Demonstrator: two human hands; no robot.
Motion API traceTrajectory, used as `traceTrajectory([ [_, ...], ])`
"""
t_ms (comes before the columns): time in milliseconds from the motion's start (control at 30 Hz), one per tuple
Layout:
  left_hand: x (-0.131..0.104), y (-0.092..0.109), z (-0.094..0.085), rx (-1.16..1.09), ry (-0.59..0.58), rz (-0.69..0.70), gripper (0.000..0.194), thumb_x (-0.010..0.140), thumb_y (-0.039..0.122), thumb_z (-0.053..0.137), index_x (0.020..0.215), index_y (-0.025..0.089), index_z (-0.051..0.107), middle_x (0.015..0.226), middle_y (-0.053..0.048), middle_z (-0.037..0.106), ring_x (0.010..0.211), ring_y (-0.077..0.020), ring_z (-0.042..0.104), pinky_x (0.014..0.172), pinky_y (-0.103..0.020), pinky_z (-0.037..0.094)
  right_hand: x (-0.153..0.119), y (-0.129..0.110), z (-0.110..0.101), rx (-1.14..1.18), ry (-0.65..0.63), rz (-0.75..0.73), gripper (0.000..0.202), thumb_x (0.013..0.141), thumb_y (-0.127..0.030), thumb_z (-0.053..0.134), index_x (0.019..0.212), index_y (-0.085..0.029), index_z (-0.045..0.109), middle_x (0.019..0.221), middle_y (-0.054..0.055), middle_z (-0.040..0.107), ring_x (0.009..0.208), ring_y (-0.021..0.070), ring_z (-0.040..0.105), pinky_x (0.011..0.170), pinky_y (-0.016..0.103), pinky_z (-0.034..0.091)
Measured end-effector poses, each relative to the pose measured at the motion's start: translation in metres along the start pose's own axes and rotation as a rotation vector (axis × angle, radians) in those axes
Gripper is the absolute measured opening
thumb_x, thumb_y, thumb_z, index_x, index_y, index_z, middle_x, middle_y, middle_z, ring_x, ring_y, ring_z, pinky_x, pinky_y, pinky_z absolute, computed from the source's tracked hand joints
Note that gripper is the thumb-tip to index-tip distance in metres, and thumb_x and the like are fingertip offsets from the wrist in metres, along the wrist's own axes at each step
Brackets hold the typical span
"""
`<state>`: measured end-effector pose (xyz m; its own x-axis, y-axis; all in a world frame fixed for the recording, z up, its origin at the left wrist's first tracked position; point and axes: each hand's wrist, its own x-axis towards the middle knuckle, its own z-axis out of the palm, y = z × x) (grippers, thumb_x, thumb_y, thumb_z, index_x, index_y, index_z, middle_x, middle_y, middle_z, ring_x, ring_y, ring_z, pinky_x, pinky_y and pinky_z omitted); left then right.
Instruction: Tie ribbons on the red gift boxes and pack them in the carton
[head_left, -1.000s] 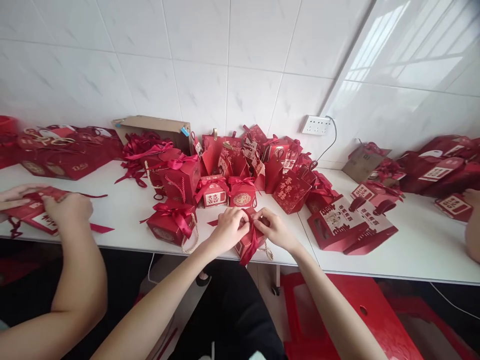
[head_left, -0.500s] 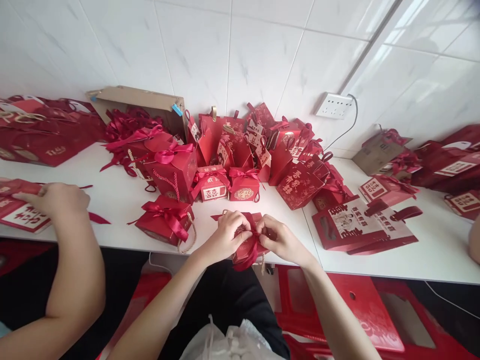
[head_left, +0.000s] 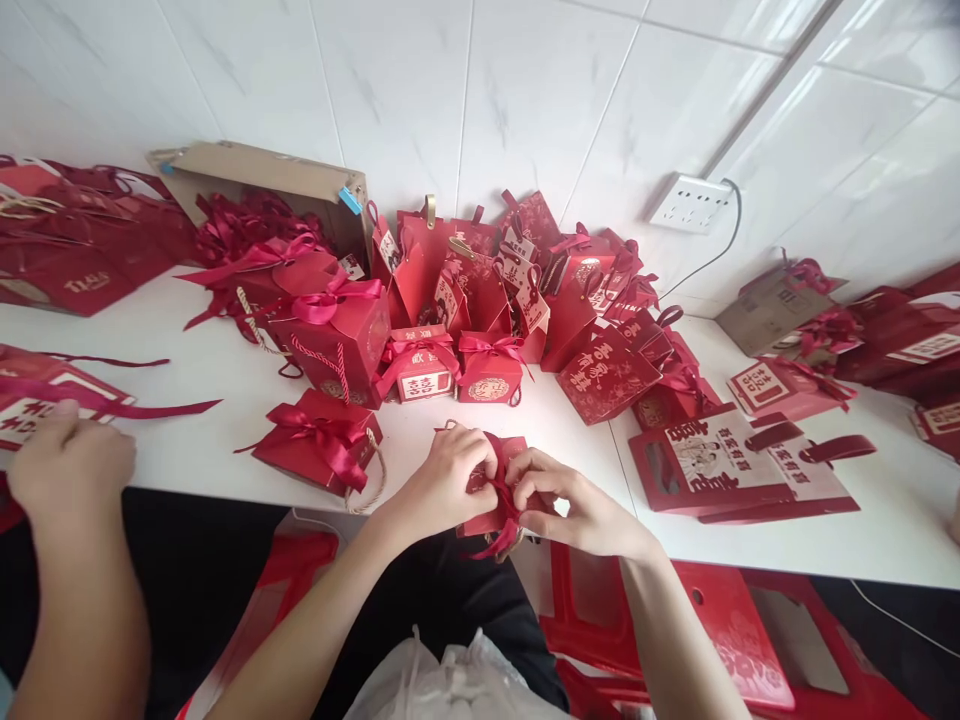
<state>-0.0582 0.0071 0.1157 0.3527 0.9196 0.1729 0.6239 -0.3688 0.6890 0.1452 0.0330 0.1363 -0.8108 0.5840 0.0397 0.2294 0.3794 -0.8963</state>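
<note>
two hands at a ribbon, close to the table's front edge

head view: at the lower middle of the frame, a small red box sat at the front edge of the white table. the left hand was closed, thumb and fingers pinching the dark red ribbon over the box's middle. the right hand came in from the other side, fingers bent and tips closed on the same ribbon, a gap showing inside its curl. the ribbon's loose end reached below the edge line in the frame.

a strip of white tabletop ran to the left of the box, as far as a bowed red box with a cord handle, which lay near the edge too. to the right, more tabletop, crossed by a seam, stretched to the flat red bags. behind the hands the room was tighter: two small ribboned boxes stood side by side at the centre, with crowded red gift bags rising behind them towards the tiled wall.

at the left edge of the frame a co-worker's hand rested by a flat red package. below the table, at lower right, were red stools.
</note>
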Motion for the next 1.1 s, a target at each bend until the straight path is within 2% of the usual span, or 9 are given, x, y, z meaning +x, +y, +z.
traceTrajectory([
  [167,0.000,0.005,-0.004,0.061,-0.008,-0.002,0.016,0.068,0.006,0.048,0.070,0.020,0.041,0.078,0.001,0.049,0.084,-0.0186,0.045,0.083,-0.034,0.038,-0.007,0.000,-0.004,0.114,-0.096,-0.011,0.009,0.074,-0.011,0.060,0.069,-0.018,0.057,0.098,0.005,0.054,0.088,0.0154,0.054,0.078,0.028,0.046],
  [267,0.000,0.009,-0.005,0.080,0.003,0.001,0.015,0.069,0.007,0.048,0.071,0.021,0.043,0.078,0.000,0.050,0.084,-0.0189,0.046,0.084,-0.035,0.038,-0.010,0.000,0.004,0.149,0.025,0.045,0.006,0.081,-0.022,0.061,0.077,-0.019,0.058,0.090,0.004,0.056,0.079,0.0140,0.054,0.074,0.028,0.047],
  [400,-0.001,0.009,-0.006,0.061,0.021,-0.002,0.010,0.072,0.012,0.050,0.072,0.021,0.045,0.081,0.000,0.053,0.085,-0.0189,0.049,0.086,-0.036,0.039,-0.013,-0.004,0.019,-0.028,0.180,0.096,0.017,0.078,-0.029,0.070,0.086,-0.021,0.058,0.091,0.003,0.054,0.073,0.0130,0.052,0.069,0.027,0.046],
  [500,-0.001,0.006,-0.005,0.015,0.139,-0.038,0.010,0.074,0.011,0.047,0.075,0.021,0.045,0.080,0.000,0.056,0.083,-0.0176,0.052,0.084,-0.034,0.042,-0.013,-0.011,0.023,-0.158,0.161,0.050,0.010,0.084,-0.022,0.062,0.075,-0.021,0.057,0.096,0.004,0.053,0.086,0.0155,0.054,0.078,0.029,0.046],
  [600,-0.001,0.004,-0.001,-0.070,0.294,-0.104,0.009,0.076,0.013,0.045,0.077,0.021,0.044,0.080,0.000,0.059,0.081,-0.0170,0.056,0.077,-0.030,0.045,-0.014,-0.016,0.020,-0.164,0.095,0.004,0.011,0.081,-0.016,0.061,0.072,-0.020,0.056,0.098,0.005,0.052,0.092,0.0175,0.052,0.081,0.030,0.045],
  [733,-0.001,0.002,0.005,-0.182,0.355,-0.172,0.011,0.075,0.013,0.045,0.081,0.021,0.047,0.080,0.000,0.059,0.080,-0.0164,0.058,0.074,-0.029,0.046,-0.015,-0.007,0.013,0.013,0.089,-0.028,0.013,0.078,-0.018,0.058,0.067,-0.019,0.052,0.099,0.007,0.052,0.093,0.0190,0.052,0.080,0.032,0.045],
  [867,-0.001,0.002,0.005,-0.266,0.354,-0.215,0.015,0.074,0.013,0.045,0.085,0.021,0.050,0.084,0.000,0.060,0.083,-0.0164,0.058,0.074,-0.027,0.047,-0.014,0.016,0.014,0.423,0.363,-0.030,0.031,0.081,-0.043,0.052,0.062,-0.020,0.046,0.093,0.008,0.054,0.069,0.0158,0.051,0.064,0.033,0.045],
  [1000,-0.001,0.003,0.002,-0.287,0.331,-0.229,0.017,0.071,0.012,0.044,0.083,0.021,0.051,0.081,0.000,0.059,0.078,-0.0153,0.057,0.073,-0.027,0.047,-0.014,0.029,0.018,0.648,0.506,0.098,0.038,0.080,-0.058,0.040,0.066,-0.023,0.032,0.056,-0.003,0.037,0.042,0.0109,0.032,0.042,0.027,0.032],
  [1100,-0.002,0.002,-0.003,-0.406,0.378,-0.226,0.017,0.070,0.013,0.046,0.084,0.021,0.052,0.083,0.000,0.059,0.083,-0.0155,0.057,0.079,-0.027,0.047,-0.019,0.028,0.017,0.677,0.538,0.084,0.039,0.079,-0.062,0.038,0.071,-0.025,0.031,0.054,-0.008,0.025,0.036,0.0072,0.016,0.036,0.023,0.021],
])
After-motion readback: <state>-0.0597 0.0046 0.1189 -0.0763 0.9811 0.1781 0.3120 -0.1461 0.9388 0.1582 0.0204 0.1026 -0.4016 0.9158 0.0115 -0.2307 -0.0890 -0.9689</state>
